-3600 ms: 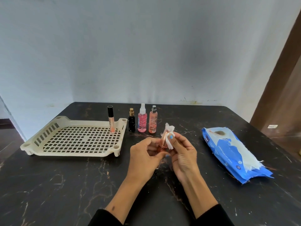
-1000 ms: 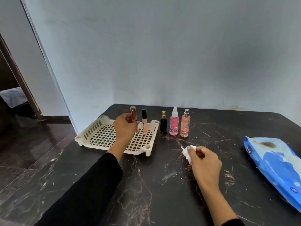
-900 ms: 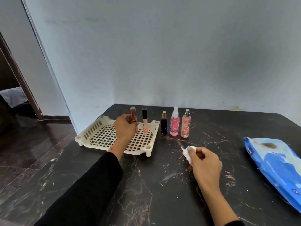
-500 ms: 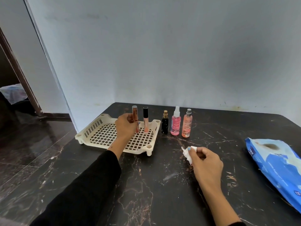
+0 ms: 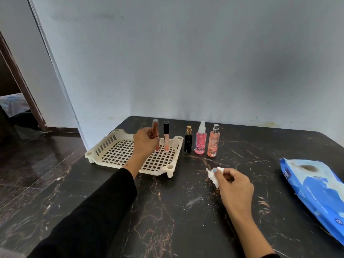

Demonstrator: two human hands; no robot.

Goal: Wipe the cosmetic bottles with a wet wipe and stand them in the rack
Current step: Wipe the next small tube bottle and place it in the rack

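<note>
So my left hand (image 5: 144,141) has its fingers curled around the copper tube (image 5: 155,134), holding it upright in the far right part of the rack (image 5: 104,149), right next to the lip gloss (image 5: 166,136) that's already standing there. I think the trick is to seat the base flat on the grid instead of half over a hole, then ease my fingers off straight up so I don't bump the gloss. My right hand (image 5: 233,185) rests on the table (image 5: 167,211), pinching the wipe (image 5: 214,176), ready for the black bottle (image 5: 188,139), pink spray (image 5: 200,139) and peach spray (image 5: 213,141) lined up beside the rack.
</note>
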